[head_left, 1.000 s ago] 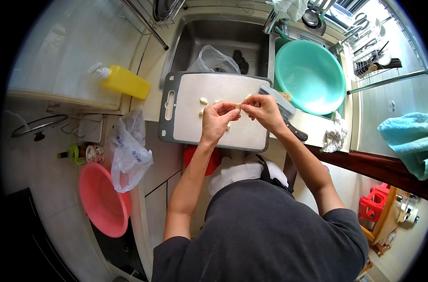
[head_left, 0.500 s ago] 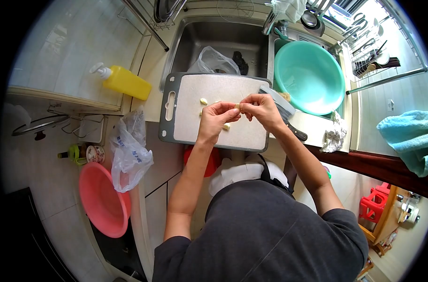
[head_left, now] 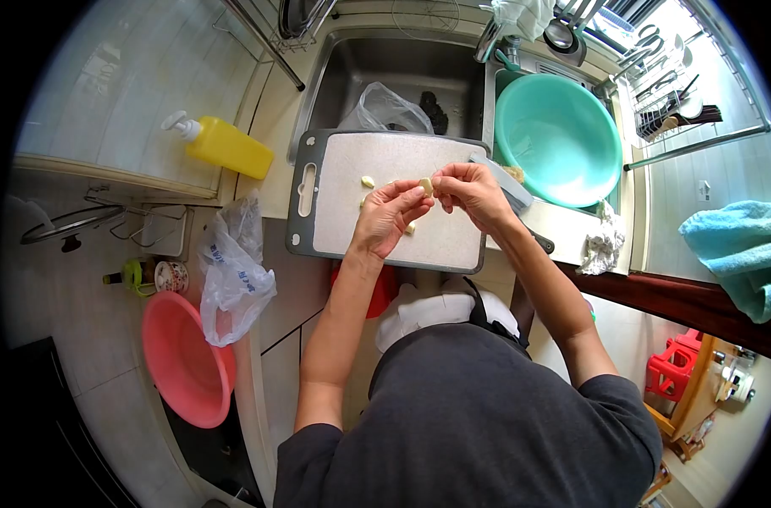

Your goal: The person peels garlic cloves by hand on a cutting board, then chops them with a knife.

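Pinching: your left hand (head_left: 389, 222) grips the garlic clove (head_left: 427, 184) between thumb and fingers.
Right hand: yours (head_left: 474, 196) has bent fingers at the clove's edge; whether they grip it, you cannot tell.
Clove: between your two hands, above the cutting board (head_left: 343, 229).
Loose cloves (head_left: 368, 181): on the board, left of and below your fingers; some are partly hidden by your left hand.
Knife (head_left: 543, 243): beside your right wrist, partly covered.

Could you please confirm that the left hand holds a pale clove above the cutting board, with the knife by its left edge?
The left hand holds a pale clove above the cutting board, but the head view shows the knife by its right edge, not left.
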Available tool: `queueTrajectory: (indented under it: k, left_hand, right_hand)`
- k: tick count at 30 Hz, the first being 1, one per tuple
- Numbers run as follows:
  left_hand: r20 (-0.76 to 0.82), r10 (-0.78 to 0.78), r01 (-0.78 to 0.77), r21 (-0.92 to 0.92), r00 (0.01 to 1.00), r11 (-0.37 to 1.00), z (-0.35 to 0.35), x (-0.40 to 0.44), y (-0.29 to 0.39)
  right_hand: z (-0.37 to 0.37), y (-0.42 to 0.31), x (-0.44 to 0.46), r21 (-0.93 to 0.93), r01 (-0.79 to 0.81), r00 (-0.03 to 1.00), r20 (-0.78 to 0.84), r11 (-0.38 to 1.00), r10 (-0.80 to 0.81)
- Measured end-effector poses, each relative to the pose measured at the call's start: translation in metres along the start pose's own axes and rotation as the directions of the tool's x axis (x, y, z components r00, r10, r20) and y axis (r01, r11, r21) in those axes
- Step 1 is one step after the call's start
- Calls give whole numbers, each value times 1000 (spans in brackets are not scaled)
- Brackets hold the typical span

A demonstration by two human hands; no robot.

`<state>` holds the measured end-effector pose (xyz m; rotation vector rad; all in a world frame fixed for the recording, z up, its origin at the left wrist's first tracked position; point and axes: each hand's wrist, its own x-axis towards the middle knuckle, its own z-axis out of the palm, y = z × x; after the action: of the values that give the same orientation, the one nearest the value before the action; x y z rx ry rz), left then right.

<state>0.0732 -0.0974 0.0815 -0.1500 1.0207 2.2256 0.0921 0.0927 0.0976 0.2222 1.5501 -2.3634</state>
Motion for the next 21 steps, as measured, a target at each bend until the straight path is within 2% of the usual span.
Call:
queueTrajectory:
  k: [1, 3, 7, 10, 12, 14, 15, 17, 18, 19, 20, 21]
  left_hand:
    - [-32, 33, -31, 38, 999, 999, 0, 0, 0]
    - [-63, 66, -61, 77, 996, 995, 1, 1, 0]
    - [-61, 158, -157, 13, 986, 988, 10, -1, 4]
    - [-41, 169, -172, -62, 985, 983, 5, 0, 3]
    - [-40, 158, -162, -114, 987, 980, 1, 1, 1]
    - [-74, 290, -285, 61, 954, 956, -1, 2, -1]
    - [-74, 289, -285, 62, 955, 957, 2, 1, 1]
    - [24, 423, -398, 389, 906, 831, 6, -1, 4]
    - [25, 422, -398, 389, 906, 831, 9, -2, 7]
    - [27, 431, -390, 481, 902, 785, 13, -5, 9]
    - [30, 441, -378, 567, 897, 731, 16, -6, 11]
    - [30, 441, -378, 568, 897, 731, 16, -6, 12]
  right_hand:
    - [0, -1, 1, 0, -1, 1000, 0, 1000, 1]
    - [0, -4, 1, -193, 38, 997, -56, 980, -50]
    - [5, -4, -3, -194, 69, 996, -45, 979, -79]
    - [1, 2, -1, -146, 35, 998, -47, 989, -42]
    - [-4, 4, -1, 83, -7, 994, -105, 997, 15]
    - [-6, 3, -3, 89, -23, 995, -96, 996, 32]
    - [-6, 1, -4, 95, -41, 995, -87, 995, 49]
    - [-5, -1, -5, 65, -37, 997, -59, 997, 41]
    - [-5, -2, -5, 35, -30, 999, -28, 999, 31]
    - [-4, -3, -4, 36, -29, 999, -29, 999, 30]
    - [-4, -5, -4, -35, 9, 1000, 23, 999, -8]
    - [-3, -6, -4, -102, 51, 996, 78, 993, -43]
